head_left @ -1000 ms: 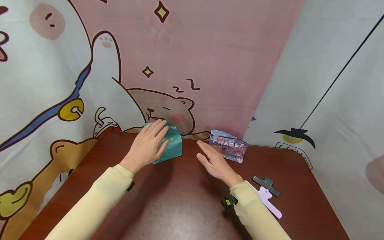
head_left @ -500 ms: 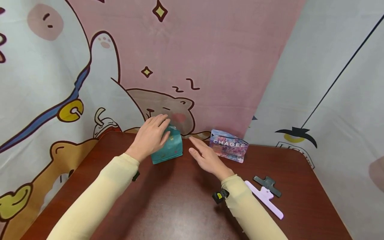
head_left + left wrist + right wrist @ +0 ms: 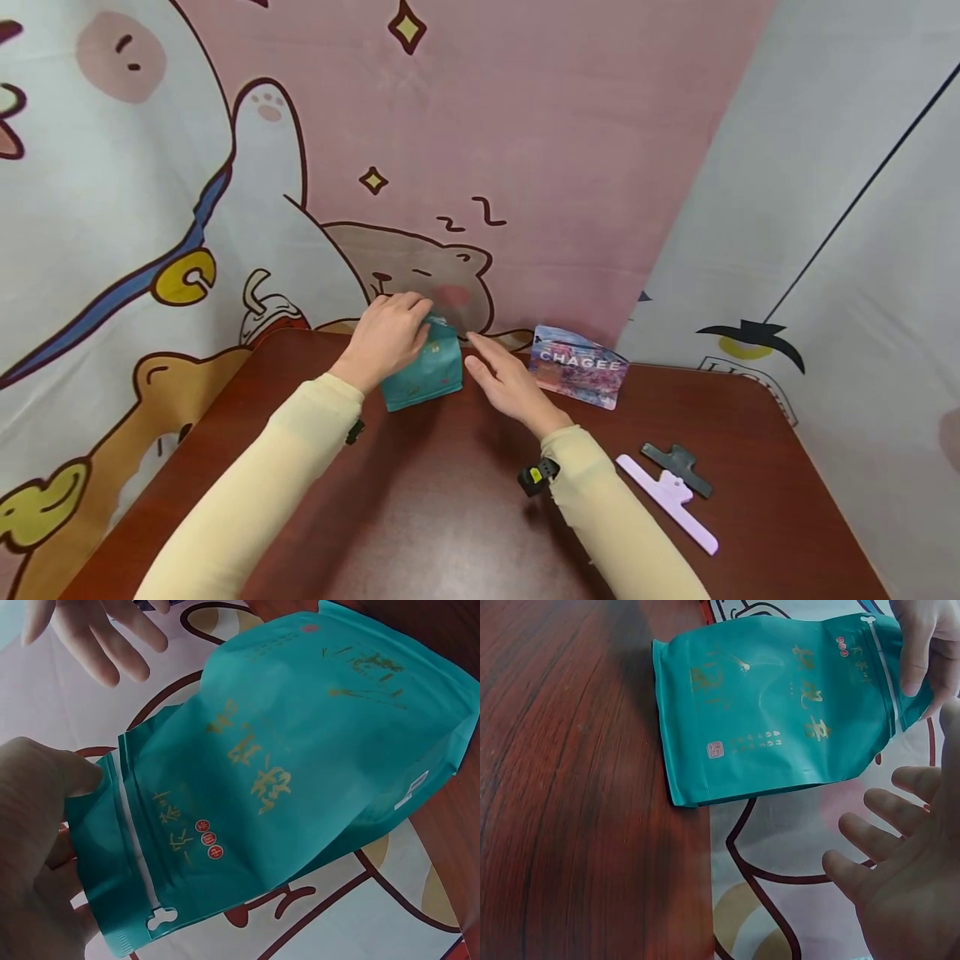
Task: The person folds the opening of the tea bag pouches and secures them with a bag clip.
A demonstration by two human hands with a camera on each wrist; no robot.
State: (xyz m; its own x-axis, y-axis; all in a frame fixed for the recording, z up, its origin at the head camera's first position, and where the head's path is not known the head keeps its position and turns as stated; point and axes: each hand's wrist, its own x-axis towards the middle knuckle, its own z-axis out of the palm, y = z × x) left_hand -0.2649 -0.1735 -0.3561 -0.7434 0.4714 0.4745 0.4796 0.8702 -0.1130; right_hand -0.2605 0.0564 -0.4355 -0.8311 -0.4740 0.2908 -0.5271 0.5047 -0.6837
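A teal tea pouch with gold lettering stands at the far side of the table. My left hand pinches its top edge above the white zip strip, with the thumb on the front and fingers behind; in the right wrist view, that left hand holds the same edge. To the right of the pouch, my right hand is spread out with nothing in it. Its fingers show apart from the pouch in the right wrist view.
A pink and blue pouch marked CHAGEE stands right of my right hand. A black clip and a lilac clip lie on the brown table. A printed cloth hangs behind the table.
My left hand has moved slightly right and its fingers have closed on the teal pouch's top. My right hand has shifted left, nearer the pouch.
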